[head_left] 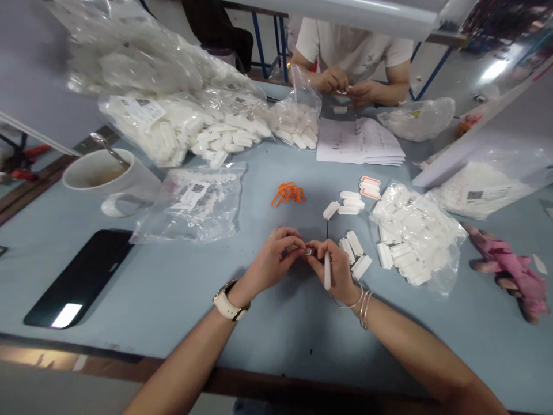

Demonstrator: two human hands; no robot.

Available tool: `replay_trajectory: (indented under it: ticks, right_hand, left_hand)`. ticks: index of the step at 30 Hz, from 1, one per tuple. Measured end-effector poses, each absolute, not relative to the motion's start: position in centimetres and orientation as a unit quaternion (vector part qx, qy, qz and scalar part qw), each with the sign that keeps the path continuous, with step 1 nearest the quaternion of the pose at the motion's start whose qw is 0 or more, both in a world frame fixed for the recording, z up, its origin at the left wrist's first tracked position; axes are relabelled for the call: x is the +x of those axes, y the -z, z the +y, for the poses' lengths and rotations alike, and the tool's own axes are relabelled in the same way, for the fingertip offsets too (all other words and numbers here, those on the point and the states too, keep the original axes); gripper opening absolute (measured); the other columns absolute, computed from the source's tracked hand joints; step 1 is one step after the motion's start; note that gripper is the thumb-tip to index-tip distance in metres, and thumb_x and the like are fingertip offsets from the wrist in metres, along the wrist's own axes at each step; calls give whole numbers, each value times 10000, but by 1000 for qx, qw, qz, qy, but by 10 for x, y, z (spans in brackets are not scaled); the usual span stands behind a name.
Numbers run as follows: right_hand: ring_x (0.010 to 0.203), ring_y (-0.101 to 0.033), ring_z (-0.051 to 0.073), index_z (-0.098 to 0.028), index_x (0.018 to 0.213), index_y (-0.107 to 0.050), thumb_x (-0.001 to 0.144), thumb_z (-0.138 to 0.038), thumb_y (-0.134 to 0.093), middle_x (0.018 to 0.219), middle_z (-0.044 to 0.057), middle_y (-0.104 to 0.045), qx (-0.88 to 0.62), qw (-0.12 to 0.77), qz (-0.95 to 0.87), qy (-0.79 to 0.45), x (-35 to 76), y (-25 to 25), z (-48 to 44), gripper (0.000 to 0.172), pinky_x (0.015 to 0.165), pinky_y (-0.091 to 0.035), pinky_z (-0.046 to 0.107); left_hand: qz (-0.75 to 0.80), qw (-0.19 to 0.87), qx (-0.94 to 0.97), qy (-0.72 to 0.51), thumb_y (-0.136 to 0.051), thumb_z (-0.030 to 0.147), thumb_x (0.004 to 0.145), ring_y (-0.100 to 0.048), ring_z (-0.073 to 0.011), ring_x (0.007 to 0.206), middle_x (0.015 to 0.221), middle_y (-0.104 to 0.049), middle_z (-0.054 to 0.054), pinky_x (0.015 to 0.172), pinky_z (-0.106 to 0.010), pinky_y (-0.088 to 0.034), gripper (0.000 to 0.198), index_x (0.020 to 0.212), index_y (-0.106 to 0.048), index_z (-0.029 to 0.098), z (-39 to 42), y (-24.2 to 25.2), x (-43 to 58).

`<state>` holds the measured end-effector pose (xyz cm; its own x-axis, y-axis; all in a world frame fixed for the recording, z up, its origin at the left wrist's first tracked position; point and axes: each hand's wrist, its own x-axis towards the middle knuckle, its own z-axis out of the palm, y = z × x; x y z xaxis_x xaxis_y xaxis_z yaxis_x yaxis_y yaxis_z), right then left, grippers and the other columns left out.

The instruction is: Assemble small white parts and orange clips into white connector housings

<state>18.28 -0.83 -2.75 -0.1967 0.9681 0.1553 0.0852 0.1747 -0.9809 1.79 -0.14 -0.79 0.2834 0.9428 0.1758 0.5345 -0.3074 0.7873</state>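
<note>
My left hand (274, 259) and my right hand (334, 265) meet over the blue table (173, 288), fingertips pinched together on a small metal part (308, 251). My right hand also holds a thin white stick (327, 271) pointing down. Several white plastic pieces (354, 248) lie loose just right of my hands, and more (349, 203) lie farther back. A small heap of orange clips (288, 193) sits beyond my hands. An open clear bag of white pieces (410, 236) lies to the right.
A white mug with a spoon (108, 176) and a black phone (82, 276) are at the left. Bags of white parts (173, 121) fill the back left. Papers (358, 141) lie in front of a person across the table (354, 63). A pink cloth (510, 268) is at the right.
</note>
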Motion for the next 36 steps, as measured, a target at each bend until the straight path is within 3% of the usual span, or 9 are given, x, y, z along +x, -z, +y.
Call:
replay_trajectory:
  ticks: [18,24,32,36]
  right_hand:
    - [732,-644,154,-229,686,-355,753,-238,-607,883,87,-687,-444,465,-604,-472,183,26,-8,261,663,-497,275]
    - [776,-659,161,-224,670,-362,764,-233,-581,918,98,-692,-438,474,-615,-452,184,24,-10,238,692,-509,286]
    - [795,-661,152,-230,609,-345,753,-192,-563,817,63,-698,-424,489,-635,-421,180,17,-10,265,685,-522,263]
    - [730,-656,145,-227,619,-346,754,-219,-597,820,63,-698,-439,481,-632,-420,179,19,-9,285,655,-515,258]
  left_hand:
    - [489,164,793,-326,-438,179,899,-520,-177,841,895,-576,-62,791,-340,-441,186,800,-595,176,-5,2,24]
    - [525,244,755,-308,-477,212,867,-564,-191,844,884,-616,-51,774,-348,-457,78,888,-545,179,-6,0,24]
    - [559,335,698,-298,-523,214,816,-589,-141,746,843,-639,-13,683,-268,-469,108,915,-555,184,-8,-4,23]
    - [570,320,689,-312,-570,298,798,-599,-159,785,893,-663,-29,710,-289,-477,193,956,-605,192,0,-2,9]
